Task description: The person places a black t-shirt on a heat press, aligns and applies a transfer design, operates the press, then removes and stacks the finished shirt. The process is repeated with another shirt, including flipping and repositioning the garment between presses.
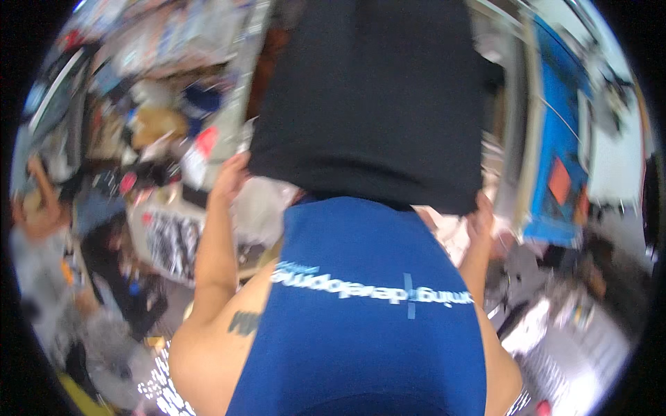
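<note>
A black shirt (374,90) is spread out flat in front of me, its near edge crossing just beyond my chest. My left hand (234,173) grips its near left corner, fingers closed on the cloth. At the near right corner, my right hand (480,215) is likewise closed on the fabric. A small dark piece like a sleeve (494,75) sticks out at the right side. Between my hands the edge sags and folds slightly. The far end runs out of the top of the view. Pale pink cloth (447,232) shows beneath the near right edge.
A blue panel-like surface (555,125) with an orange-red patch stands at the right. Mixed cloth and bags (163,121) crowd the left. A black-and-white printed cloth (170,243) lies beside my left forearm. Another person's arm (45,187) shows at the far left. Much is blurred.
</note>
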A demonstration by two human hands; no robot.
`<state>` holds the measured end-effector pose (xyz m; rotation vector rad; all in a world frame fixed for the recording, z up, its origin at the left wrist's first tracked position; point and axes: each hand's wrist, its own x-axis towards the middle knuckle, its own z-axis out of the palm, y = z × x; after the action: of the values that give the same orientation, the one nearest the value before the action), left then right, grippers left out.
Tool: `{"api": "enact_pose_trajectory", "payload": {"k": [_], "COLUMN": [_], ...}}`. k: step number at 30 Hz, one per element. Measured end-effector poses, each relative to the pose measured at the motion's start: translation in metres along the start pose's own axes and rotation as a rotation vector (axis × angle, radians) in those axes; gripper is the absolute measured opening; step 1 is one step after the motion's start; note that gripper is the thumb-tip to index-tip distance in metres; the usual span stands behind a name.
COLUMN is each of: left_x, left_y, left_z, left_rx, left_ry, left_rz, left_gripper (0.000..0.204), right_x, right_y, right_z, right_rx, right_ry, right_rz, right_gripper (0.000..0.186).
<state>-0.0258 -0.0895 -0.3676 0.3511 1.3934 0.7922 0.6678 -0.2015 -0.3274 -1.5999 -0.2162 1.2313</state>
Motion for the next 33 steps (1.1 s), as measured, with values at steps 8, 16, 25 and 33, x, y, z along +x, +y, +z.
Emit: {"api": "enact_pose_trajectory", "payload": {"k": [8, 16, 25, 33], "left_x": [-0.015, 0.008, 0.074, 0.142], "left_y": [0.011, -0.034, 0.086, 0.218], "left_z": [0.001, 0.036, 0.127, 0.367], "left_rx": [-0.229, -0.136, 0.755, 1.151], "left_ry": [-0.331, -0.231, 0.346, -0.006], "left_rz": [0.113, -0.001, 0.353, 1.554], "left_gripper": [0.039, 0.036, 0.016, 0.022], "right_x": [-0.007, 0.019, 0.064, 0.140], "right_y": [-0.006, 0.043, -0.057, -0.166], "right_z": [0.013, 0.033, 0.085, 0.326], "right_rx": [0.121, -0.104, -1.192, -1.215], "right_ry": [-0.036, 0.140, -0.140, -0.009], "right_rz": [-0.065, 0.016, 0.094, -1.345], "right_gripper": [0.036, 0.035, 0.035, 0.031]}}
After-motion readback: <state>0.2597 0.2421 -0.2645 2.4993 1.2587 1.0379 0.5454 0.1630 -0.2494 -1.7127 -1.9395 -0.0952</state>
